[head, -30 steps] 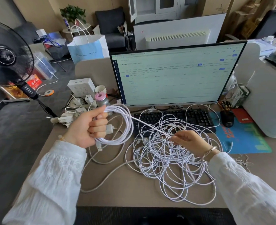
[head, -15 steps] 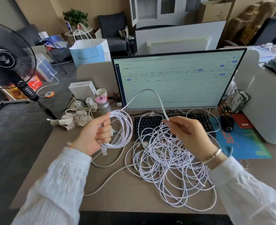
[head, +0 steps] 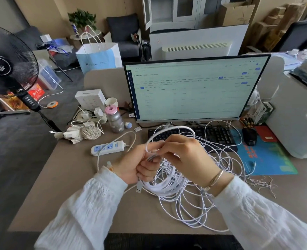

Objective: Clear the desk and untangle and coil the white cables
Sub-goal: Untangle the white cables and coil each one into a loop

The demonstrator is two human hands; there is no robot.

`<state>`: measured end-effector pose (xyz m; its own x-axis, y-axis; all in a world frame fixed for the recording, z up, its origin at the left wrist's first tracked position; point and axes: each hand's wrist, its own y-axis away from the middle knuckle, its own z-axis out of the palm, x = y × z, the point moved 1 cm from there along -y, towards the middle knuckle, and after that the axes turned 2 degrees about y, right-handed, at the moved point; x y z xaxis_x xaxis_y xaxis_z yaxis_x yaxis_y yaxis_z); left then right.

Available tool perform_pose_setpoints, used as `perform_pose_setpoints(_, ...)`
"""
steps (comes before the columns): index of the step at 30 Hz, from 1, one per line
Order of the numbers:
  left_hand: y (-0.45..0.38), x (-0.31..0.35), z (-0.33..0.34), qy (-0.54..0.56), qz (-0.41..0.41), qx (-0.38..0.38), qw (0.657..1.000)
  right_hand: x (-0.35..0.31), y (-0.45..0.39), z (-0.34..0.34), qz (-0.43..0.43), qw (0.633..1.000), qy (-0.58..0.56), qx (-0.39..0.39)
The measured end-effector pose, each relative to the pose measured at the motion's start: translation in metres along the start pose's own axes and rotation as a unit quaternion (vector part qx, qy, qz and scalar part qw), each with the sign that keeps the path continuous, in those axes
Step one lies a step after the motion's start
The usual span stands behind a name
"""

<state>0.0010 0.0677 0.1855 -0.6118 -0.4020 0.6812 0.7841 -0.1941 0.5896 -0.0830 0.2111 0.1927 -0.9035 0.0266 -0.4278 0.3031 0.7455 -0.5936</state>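
A tangle of thin white cables (head: 199, 210) sprawls over the brown desk (head: 73, 192) in front of the keyboard. My left hand (head: 136, 166) grips a coiled bundle of white cable (head: 165, 186), whose loops hang below my fingers; a plug end dangles under the hand. My right hand (head: 187, 157) meets the left and pinches a fresh cable loop (head: 169, 129) that arches above both hands. Both hands hover over the desk's middle.
A white power strip (head: 107, 147) lies left of my hands. Behind it stand a silver bottle (head: 114, 120), a white box (head: 90, 99) and a cloth heap (head: 80, 132). Monitor (head: 194, 89), keyboard (head: 215, 135), mouse (head: 249, 136) and blue mat (head: 264, 159) fill the back right. A fan (head: 6, 64) stands left.
My right hand carried the cable strand leftward and joined my left hand, laying another loop onto the coil. My left hand shifted right, uncovering the power strip.
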Motion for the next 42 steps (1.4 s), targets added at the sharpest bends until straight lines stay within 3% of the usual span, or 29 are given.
perform_pose_setpoints(4,0.002,0.001,-0.005,0.008,0.027,-0.033,0.999,0.001,0.008,-0.001,0.032,0.999,-0.016,0.032)
perform_pose_setpoints(8,0.005,0.006,-0.013,0.015,0.103,0.009,0.995,0.003,0.026,-0.003,0.053,0.995,-0.032,0.075)
perform_pose_setpoints(11,0.013,0.016,-0.023,0.031,0.148,0.002,0.989,0.013,0.044,-0.005,0.145,0.981,-0.048,0.122)
perform_pose_setpoints(12,0.016,0.019,-0.025,0.027,0.152,-0.006,0.988,0.017,0.047,-0.005,0.186,0.975,-0.054,0.108)
perform_pose_setpoints(16,0.020,0.022,-0.027,0.013,0.154,-0.036,0.987,0.030,0.043,-0.001,0.264,0.952,-0.138,-0.073)
perform_pose_setpoints(20,0.022,0.023,-0.030,-0.003,0.135,-0.044,0.990,0.030,0.040,-0.004,0.249,0.953,-0.174,-0.021)
perform_pose_setpoints(26,0.015,0.015,-0.024,-0.083,0.115,-0.040,0.989,0.024,0.029,-0.016,0.194,0.977,-0.089,0.012)
perform_pose_setpoints(28,0.013,0.014,-0.020,-0.089,0.126,-0.030,0.988,0.025,0.026,-0.018,0.258,0.948,-0.186,0.017)
perform_pose_setpoints(30,0.012,0.014,-0.015,-0.132,0.140,0.000,0.981,0.026,0.024,-0.022,0.349,0.871,-0.345,0.012)
perform_pose_setpoints(31,0.011,0.014,-0.014,-0.162,0.146,0.019,0.976,0.028,0.025,-0.024,0.367,0.852,-0.373,-0.009)
perform_pose_setpoints(34,0.011,0.015,-0.009,-0.227,0.159,0.063,0.959,0.031,0.025,-0.026,0.369,0.865,-0.327,-0.096)
perform_pose_setpoints(37,0.009,0.014,-0.006,-0.140,0.151,0.025,0.978,0.037,0.025,-0.023,0.294,0.936,-0.137,-0.134)
perform_pose_setpoints(39,0.005,0.009,-0.002,-0.006,0.119,-0.032,0.992,0.040,0.026,-0.016,0.219,0.972,-0.001,-0.083)
perform_pose_setpoints(42,-0.003,-0.002,0.003,0.140,0.093,-0.085,0.982,0.045,0.032,-0.007,0.170,0.982,0.080,0.006)
